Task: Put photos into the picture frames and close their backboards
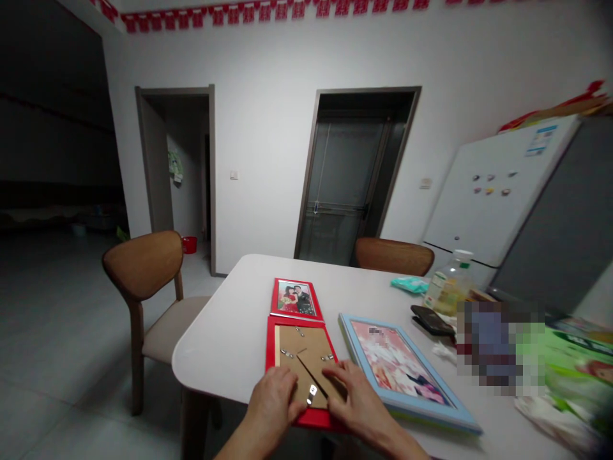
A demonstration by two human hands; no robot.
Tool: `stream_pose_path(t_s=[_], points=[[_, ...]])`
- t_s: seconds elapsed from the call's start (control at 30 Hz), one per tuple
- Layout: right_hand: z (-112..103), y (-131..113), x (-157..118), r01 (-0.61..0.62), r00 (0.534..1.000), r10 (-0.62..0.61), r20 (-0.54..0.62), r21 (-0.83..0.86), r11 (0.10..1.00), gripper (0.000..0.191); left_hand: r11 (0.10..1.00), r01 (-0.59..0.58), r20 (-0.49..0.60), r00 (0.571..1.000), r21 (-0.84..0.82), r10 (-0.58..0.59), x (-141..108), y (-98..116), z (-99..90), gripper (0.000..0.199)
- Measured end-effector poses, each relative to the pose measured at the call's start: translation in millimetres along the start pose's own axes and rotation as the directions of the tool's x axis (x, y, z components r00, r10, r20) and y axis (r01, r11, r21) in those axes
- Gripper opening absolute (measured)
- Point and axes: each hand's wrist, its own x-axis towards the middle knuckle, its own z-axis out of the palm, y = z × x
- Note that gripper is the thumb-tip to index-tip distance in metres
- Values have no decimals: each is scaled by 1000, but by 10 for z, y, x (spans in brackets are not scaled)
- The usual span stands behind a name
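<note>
A red photo frame [272,342] lies face down near the table's front edge, its brown backing board [292,342] showing. Small metal clips sit along the board's edges, and a dark diagonal gap runs beside its stand flap. My left hand [272,397] is closed around the frame's lower left side, thumb resting on the board. On the other side, my right hand [357,402] is closed, thumb and fingers at the flap and the lower right edge. Touching the far end is a second red photo frame [274,299], face up with a couple's picture.
A larger light-blue photo frame [352,332] lies to the right on the white table [225,326]. Beyond it are a black phone [431,319], a clear bottle [447,284], a teal packet [409,285] and crumpled tissue. Wooden chairs stand left [143,262] and behind [395,255].
</note>
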Motion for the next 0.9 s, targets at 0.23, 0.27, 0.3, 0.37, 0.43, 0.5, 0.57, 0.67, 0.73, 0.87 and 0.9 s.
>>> stream_pose_path(t_s=[0.23, 0.27, 0.3, 0.37, 0.43, 0.5, 0.57, 0.67, 0.73, 0.87, 0.9], points=[[201, 17, 29, 69, 996, -72, -60, -50, 996, 34, 996, -55, -52, 997, 71, 59, -55, -69, 50, 21], [214, 19, 24, 74, 995, -78, -66, -65, 995, 34, 996, -61, -46, 997, 72, 64, -74, -66, 51, 25], [221, 21, 19, 75, 994, -81, -74, -84, 994, 33, 995, -64, -37, 997, 72, 67, -93, -62, 51, 32], [221, 22, 10, 70, 993, -81, -81, -129, 989, 33, 995, -68, -10, 998, 78, 69, -127, -51, 47, 47], [207, 19, 7, 70, 993, -83, -78, -164, 984, 31, 994, -68, 5, 998, 88, 68, -150, -44, 40, 48], [189, 15, 8, 83, 993, -96, -69, -173, 981, 27, 992, -73, 5, 997, 99, 73, -163, -46, 34, 42], [175, 14, 10, 97, 992, -108, -61, -165, 982, 24, 990, -82, 5, 997, 112, 82, -169, -53, 34, 39], [166, 30, 28, 107, 991, -118, -58, -159, 981, 22, 987, -94, 4, 996, 133, 94, -170, -69, 45, 40], [161, 49, 69, 95, 992, -108, -67, -165, 982, 23, 985, -105, 0, 994, 135, 106, -165, -78, 54, 43], [140, 72, 226, 5, 997, -24, -77, -241, 971, 25, 986, -112, -16, 993, 125, 115, -157, -74, 49, 48], [136, 70, 266, -17, 997, -3, -73, -277, 961, 25, 986, -109, -17, 994, 123, 112, -157, -67, 43, 46]])
